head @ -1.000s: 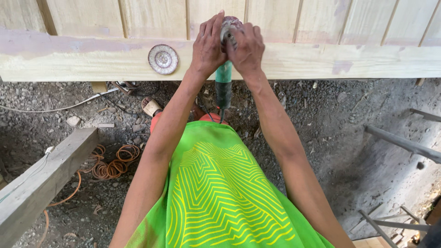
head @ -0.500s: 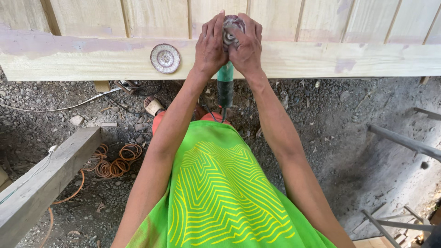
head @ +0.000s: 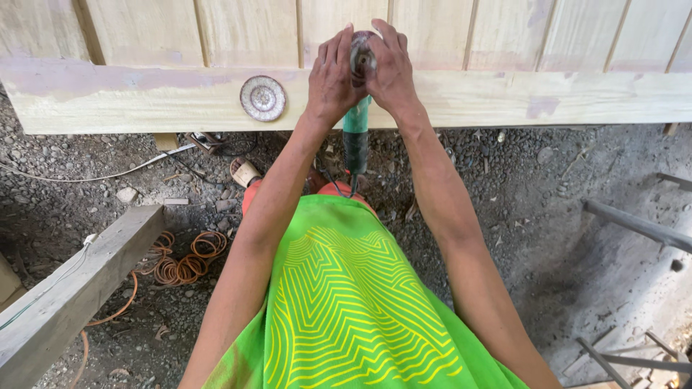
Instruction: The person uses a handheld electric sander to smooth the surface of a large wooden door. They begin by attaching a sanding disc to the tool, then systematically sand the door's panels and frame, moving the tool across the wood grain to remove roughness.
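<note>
My left hand [head: 333, 78] and my right hand [head: 391, 70] are both closed around the head of a green and black angle grinder [head: 355, 137]. The tool's head rests on a pale wooden beam [head: 548, 97] with purple-grey filler patches. Its handle hangs off the beam's near edge toward my green and yellow shirt [head: 346, 302]. A worn round sanding disc [head: 263, 98] lies loose on the beam, left of my left hand. The grinder's wheel is hidden under my fingers.
Vertical wooden boards [head: 245, 29] stand behind the beam. Below lies gravel ground with a coil of orange cable [head: 180, 263], a white cord [head: 94, 176] and a grey timber [head: 65, 295] at left. Metal bars [head: 634, 223] cross at right.
Both hands have stayed clamped on the grinder's head with barely any shift along the beam. The sanding disc has not moved.
</note>
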